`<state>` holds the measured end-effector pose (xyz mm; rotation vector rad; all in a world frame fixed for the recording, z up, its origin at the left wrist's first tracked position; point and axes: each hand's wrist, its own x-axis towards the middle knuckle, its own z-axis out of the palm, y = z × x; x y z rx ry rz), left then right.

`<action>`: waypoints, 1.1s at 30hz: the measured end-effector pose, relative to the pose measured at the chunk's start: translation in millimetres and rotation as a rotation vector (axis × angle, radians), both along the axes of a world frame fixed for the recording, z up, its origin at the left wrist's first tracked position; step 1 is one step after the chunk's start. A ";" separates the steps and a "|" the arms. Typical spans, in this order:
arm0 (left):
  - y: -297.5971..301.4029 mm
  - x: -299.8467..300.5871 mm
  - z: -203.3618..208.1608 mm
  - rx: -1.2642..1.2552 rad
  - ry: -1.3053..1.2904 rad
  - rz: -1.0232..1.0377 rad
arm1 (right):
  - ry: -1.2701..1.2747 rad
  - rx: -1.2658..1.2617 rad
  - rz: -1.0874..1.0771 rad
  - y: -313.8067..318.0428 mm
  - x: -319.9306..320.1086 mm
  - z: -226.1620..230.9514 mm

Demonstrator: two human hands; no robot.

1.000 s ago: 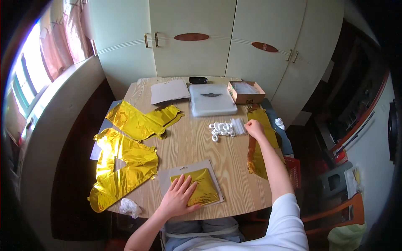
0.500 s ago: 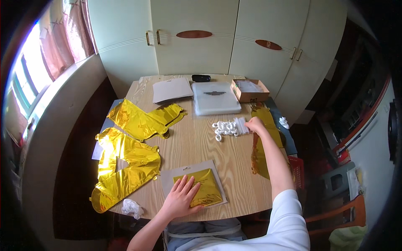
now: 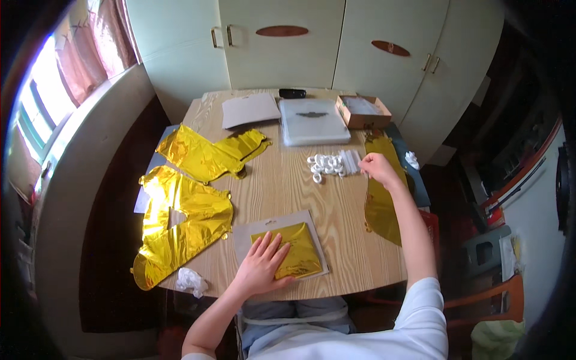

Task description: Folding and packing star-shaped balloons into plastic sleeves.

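My left hand [image 3: 261,265] lies flat, fingers spread, on a folded gold foil sheet [image 3: 305,247]. That foil rests on a grey card [image 3: 242,235] with a hang hole, at the table's near edge. Out to the right, my right hand [image 3: 380,170] is closed in a pinch beside a row of small clear plastic strips [image 3: 349,161]. Whatever its fingertips hold is too small to make out. Left of the strips lies a cluster of small white rings or coils [image 3: 325,163].
Spread gold foil shapes [image 3: 186,222] cover the table's left side; another gold foil [image 3: 381,201] lies at the right edge. At the back are grey cards [image 3: 249,109], clear plastic sleeves [image 3: 312,129], a black object [image 3: 292,93] and an open cardboard box [image 3: 363,123]. Crumpled white tissue [image 3: 192,281] sits front left.
My right hand has drawn slightly right, away from the clear strips. The left hand stays on the folded foil. The whole view has tilted a little, shifting the table upward.
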<state>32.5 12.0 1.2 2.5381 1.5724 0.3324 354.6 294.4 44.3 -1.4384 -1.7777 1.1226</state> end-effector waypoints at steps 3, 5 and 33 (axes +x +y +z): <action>0.8 2.4 1.4 0.042 -0.014 -0.009 | 0.093 -0.037 0.154 -107.8 -17.3 24.7; 0.8 2.9 1.9 0.041 -0.003 -0.013 | 0.136 -0.065 0.354 -175.7 -21.4 24.0; 0.6 1.3 -3.6 0.020 0.015 -0.027 | -0.328 0.432 0.071 -307.4 -62.1 -45.3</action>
